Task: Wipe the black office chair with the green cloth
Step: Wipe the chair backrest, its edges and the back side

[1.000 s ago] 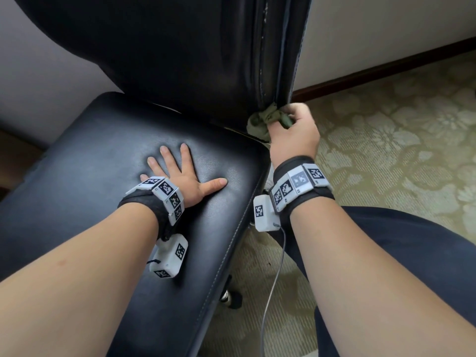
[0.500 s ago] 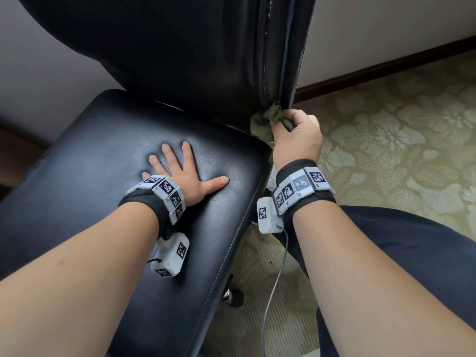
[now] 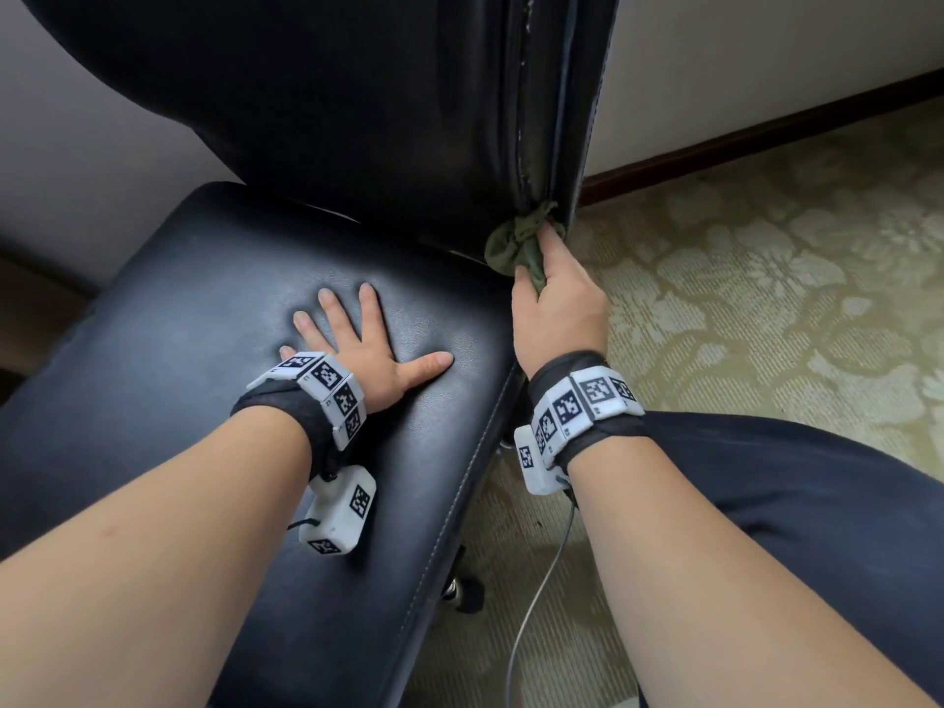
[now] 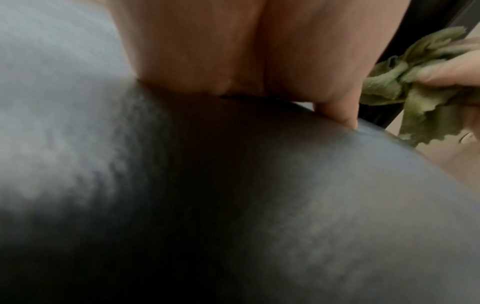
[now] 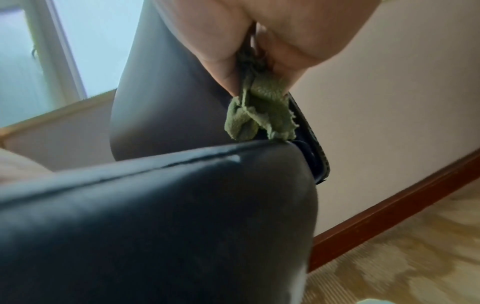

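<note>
Pinched tight between thumb and fingers of the right hand [image 3: 559,304] is the green cloth [image 3: 516,242], all bunched up into a small wad. This cloth is pushed against the bottom corner of the chair back [image 3: 357,104], right where the back meets the seat [image 3: 179,324] on the right side. In the right wrist view the cloth [image 5: 262,115] hangs down from the hand and its lowest bit touches the top edge of the seat corner. Its frayed ends poke out both ways, up along the back's edge and down by the seat.

Both parts belong to the black office chair [image 3: 153,401]. Its back stands up tall, and the side edge with the worn seam runs straight up from the cloth. Its seat is long and goes from near the person toward the back. A line of pale stitching follows the seat's right edge.

Flat on the middle of the seat lies the left hand [image 3: 368,355]. Its fingers are spread wide and straight, holding nothing, with the thumb pointing toward the cloth.

Right of the chair there is bare carpet [image 3: 766,278] with a flower pattern, so there is room on that side. A dark wood baseboard [image 3: 766,135] runs along the wall behind it. Under the seat's right edge a chair wheel [image 3: 462,590] shows.
</note>
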`<action>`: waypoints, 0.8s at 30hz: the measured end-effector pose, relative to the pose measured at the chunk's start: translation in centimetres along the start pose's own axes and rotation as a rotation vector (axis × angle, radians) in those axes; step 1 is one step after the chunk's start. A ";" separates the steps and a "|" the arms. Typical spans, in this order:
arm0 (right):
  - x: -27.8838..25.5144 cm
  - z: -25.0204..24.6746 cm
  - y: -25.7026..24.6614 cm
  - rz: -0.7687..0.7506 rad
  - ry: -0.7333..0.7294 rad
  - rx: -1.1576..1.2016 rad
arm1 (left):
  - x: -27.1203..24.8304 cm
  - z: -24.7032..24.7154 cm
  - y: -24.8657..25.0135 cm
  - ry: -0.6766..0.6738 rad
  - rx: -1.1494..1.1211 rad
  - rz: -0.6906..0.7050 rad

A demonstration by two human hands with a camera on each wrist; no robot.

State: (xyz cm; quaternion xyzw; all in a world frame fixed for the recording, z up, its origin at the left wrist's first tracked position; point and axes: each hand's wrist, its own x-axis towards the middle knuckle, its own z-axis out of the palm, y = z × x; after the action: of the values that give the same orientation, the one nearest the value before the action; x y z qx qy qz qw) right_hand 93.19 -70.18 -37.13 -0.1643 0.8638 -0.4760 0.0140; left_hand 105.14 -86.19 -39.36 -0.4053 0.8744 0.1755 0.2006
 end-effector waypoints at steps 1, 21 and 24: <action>0.0 0.1 0.0 -0.008 -0.020 -0.036 | 0.0 0.0 0.0 0.004 -0.006 0.000; 5.0 0.0 1.4 0.412 -0.407 -0.247 | 0.2 -0.2 0.1 0.013 -0.015 -0.011; 4.7 0.0 1.8 0.358 -0.423 -0.202 | 0.3 -0.1 0.1 0.013 -0.032 -0.013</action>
State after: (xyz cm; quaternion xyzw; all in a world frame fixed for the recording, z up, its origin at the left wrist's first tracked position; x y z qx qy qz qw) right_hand 88.24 -70.65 -38.00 -0.1055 0.8999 -0.3329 0.2612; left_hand 104.81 -86.37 -39.37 -0.4152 0.8702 0.1855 0.1896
